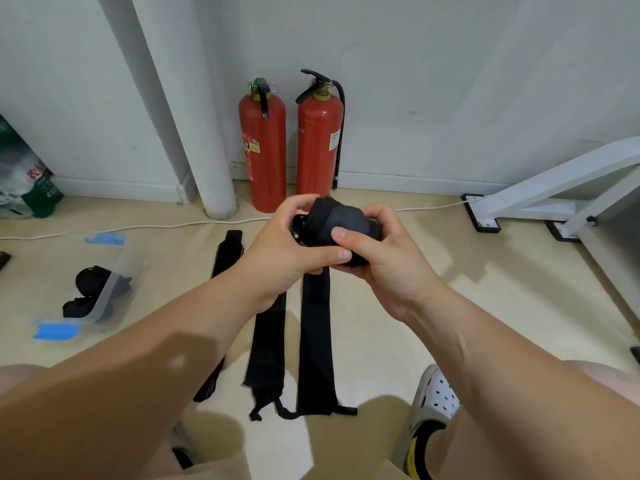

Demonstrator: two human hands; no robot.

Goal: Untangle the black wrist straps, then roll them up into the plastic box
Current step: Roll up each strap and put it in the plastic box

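Note:
Both hands hold a partly rolled black wrist strap (337,220) above the floor. My left hand (287,251) curls round the roll's left side, and my right hand (377,251) grips its right side with the thumb on top. The unrolled tail (315,341) of this strap hangs down to the floor. Two more black straps lie flat on the floor: one (266,348) beside the tail, another (227,254) further left, partly hidden by my left forearm. A clear plastic box (114,289) with blue clips lies at the left and holds rolled black straps (91,280).
Two red fire extinguishers (263,150) stand against the wall behind my hands. A white pipe (207,150) rises at the left of them. A white cable (138,226) runs along the floor. A white metal frame (554,188) is at right. My shoe (436,393) is at bottom right.

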